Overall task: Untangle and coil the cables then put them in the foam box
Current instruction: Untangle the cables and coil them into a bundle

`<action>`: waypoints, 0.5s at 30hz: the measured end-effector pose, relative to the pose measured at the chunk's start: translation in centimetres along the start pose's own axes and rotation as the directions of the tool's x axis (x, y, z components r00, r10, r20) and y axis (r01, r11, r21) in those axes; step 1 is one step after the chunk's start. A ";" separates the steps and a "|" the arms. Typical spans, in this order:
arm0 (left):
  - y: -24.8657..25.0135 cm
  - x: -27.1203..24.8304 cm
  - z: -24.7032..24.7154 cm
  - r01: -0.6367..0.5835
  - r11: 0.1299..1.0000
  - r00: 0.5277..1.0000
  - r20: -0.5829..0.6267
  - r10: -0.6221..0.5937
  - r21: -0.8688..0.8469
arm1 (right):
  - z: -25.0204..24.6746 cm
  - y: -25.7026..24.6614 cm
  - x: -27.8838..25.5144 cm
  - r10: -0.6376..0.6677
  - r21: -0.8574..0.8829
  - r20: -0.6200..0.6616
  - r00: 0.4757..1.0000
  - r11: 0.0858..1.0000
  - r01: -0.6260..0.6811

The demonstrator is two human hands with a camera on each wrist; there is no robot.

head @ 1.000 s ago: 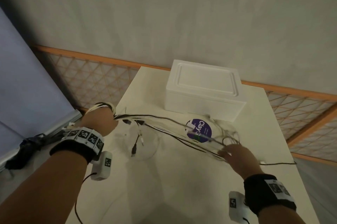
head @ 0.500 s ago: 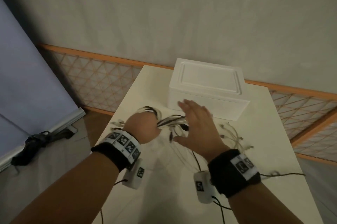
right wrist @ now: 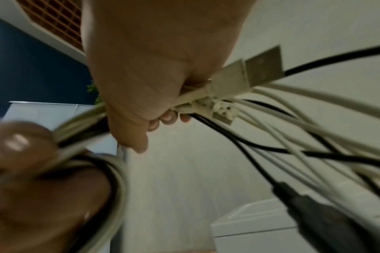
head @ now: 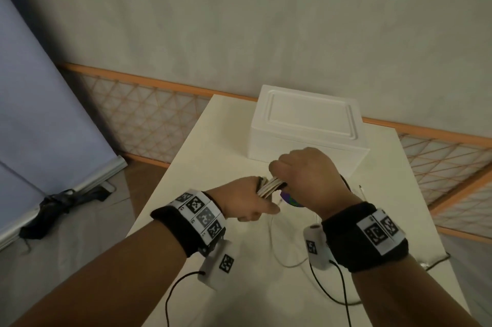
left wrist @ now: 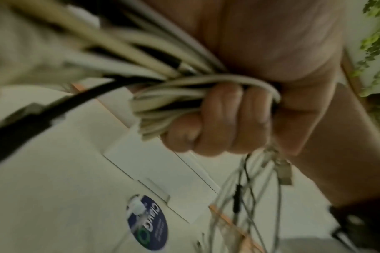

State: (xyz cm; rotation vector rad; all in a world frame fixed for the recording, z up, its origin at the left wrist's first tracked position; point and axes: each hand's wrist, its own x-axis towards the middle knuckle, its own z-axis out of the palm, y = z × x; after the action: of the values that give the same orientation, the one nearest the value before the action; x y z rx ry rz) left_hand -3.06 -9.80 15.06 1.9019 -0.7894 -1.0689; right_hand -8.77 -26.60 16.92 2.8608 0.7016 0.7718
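A bundle of white and black cables [head: 269, 187] is held above the white table [head: 213, 145], in front of the white foam box [head: 306, 124], whose lid is on. My left hand [head: 247, 200] grips the bundle's left end. My right hand [head: 306, 172] is closed in a fist round it right beside the left. In the left wrist view the right hand's fingers [left wrist: 217, 119] wrap the folded cables [left wrist: 169, 102], and loose ends with a USB plug [left wrist: 283, 172] dangle below. The right wrist view shows USB plugs [right wrist: 245, 75] sticking out of my right fist.
A round purple sticker [head: 291, 201] lies on the table under the hands. A thin white cable [head: 282, 252] trails across the near tabletop. On the left are a blue panel [head: 40, 113] and a black strap [head: 61, 204] on the floor. An orange lattice rail [head: 149, 113] runs behind the table.
The hands were far apart with the cables stretched between them. The right hand swept in to the left, and now both grip the gathered bundle side by side.
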 end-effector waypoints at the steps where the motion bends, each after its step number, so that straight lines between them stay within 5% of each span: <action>1: 0.5 -0.2 0.3 -0.013 0.998 0.996 0.083 0.018 -0.065 | 0.0 0.3 0.2 0.010 0.007 -0.021 1.000 1.000 -0.010; 4: 1.7 -0.7 1.2 -0.103 0.974 0.974 0.181 0.140 -0.202 | 0.5 0.5 0.6 0.147 0.134 -0.100 0.984 0.982 -0.133; 11: 1.7 -0.7 1.6 -0.165 0.875 0.965 0.107 0.238 -0.455 | 2.4 0.0 0.9 0.373 0.533 -0.108 0.921 0.804 -0.263; 13: 1.5 -0.7 1.6 -0.162 0.855 0.966 0.097 0.239 -0.493 | 2.5 -0.4 0.4 0.483 0.709 0.044 0.874 0.602 -0.368; 15: 1.3 -0.7 1.6 -0.153 0.846 0.967 0.098 0.234 -0.512 | 2.7 -0.9 0.1 0.573 0.825 0.321 0.754 0.222 -0.520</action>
State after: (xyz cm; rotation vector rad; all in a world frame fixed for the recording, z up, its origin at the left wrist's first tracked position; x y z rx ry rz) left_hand -4.99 -10.39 15.91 1.2810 -0.6893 -1.1705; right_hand -7.73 -25.72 14.43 4.2412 -0.0836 0.6122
